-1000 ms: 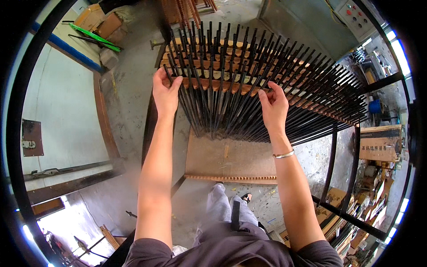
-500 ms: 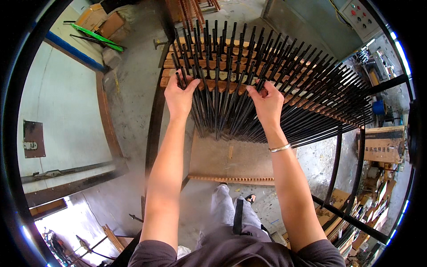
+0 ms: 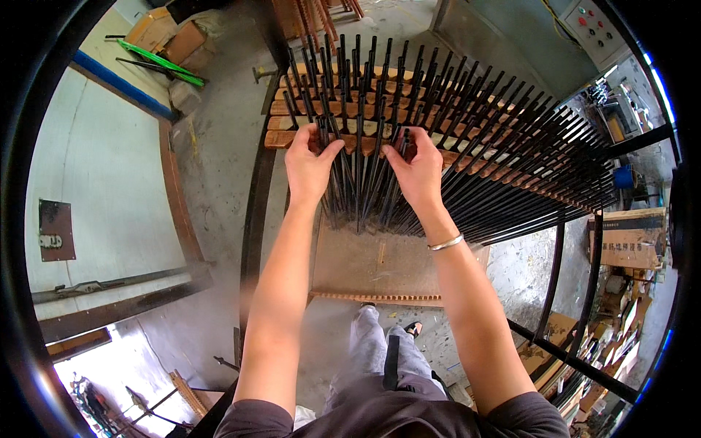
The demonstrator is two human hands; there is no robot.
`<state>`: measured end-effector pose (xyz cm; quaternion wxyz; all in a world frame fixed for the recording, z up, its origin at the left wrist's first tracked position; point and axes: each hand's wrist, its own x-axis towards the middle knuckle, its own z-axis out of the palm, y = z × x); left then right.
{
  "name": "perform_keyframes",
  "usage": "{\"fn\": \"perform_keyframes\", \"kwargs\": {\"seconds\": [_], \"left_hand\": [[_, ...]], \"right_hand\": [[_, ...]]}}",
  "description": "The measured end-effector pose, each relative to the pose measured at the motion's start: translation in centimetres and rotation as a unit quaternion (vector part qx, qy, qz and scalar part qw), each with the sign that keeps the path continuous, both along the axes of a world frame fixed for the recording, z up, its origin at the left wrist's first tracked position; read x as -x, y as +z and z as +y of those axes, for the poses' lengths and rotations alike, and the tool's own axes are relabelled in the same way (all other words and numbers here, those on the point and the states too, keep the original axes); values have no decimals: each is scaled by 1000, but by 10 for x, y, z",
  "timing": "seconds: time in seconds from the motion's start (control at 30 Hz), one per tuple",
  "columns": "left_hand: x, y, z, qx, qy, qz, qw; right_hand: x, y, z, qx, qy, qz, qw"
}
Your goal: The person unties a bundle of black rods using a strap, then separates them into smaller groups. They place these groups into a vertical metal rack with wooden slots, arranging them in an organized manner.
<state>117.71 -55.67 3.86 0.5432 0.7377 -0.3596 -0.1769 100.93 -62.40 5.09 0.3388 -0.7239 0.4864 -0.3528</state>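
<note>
Long thin black rods stand in rows along several notched wooden bars, their lower ends fanning down toward a brown board. My left hand is closed round the upper part of rods at the near left end of the front bar. Across from it, my right hand pinches rods near their tops. A few loose rods stand between the two hands. My fingers partly hide which rods are gripped and how many. On my right wrist is a silver bangle.
Dark metal frame bars run along the right side, with cardboard boxes beyond. A grey cabinet with a button panel stands at the back right. On the left is a large pale panel with a brown edge.
My hands have come closer together. The left has shifted slightly right, and the right has moved left, with the rods between them now bunched more narrowly.
</note>
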Motion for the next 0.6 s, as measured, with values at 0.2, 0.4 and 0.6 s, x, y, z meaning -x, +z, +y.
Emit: {"fn": "perform_keyframes", "kwargs": {"seconds": [0.2, 0.4, 0.6], "left_hand": [[-2, -8, 1, 17, -37, -113, 993], [6, -2, 6, -18, -87, -91, 992], [16, -9, 33, -9, -108, -207, 972]], "right_hand": [[-16, -2, 1, -10, 65, 6, 998], [-33, -6, 3, 12, 134, 35, 990], [-29, -1, 33, 46, 146, 52, 987]]}}
